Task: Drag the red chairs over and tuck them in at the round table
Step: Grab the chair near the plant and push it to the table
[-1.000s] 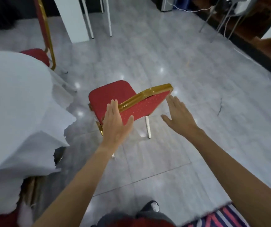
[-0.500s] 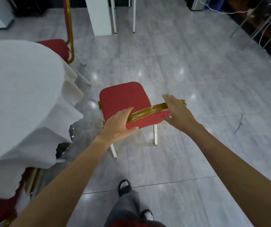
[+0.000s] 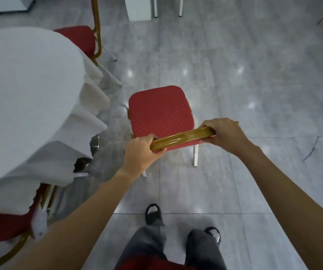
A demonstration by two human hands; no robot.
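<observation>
Gold plastic-wrapped rail topped the red chair, and both hands were clenched on it: the left hand at one end, the right hand at the other. Beyond them lay its dotted red seat, on white legs over grey tiles, just beside the white-draped round table.

A red chair with gold frame stands upright beside the round table, which is draped in white cloth; two more red chairs are tucked there.
</observation>
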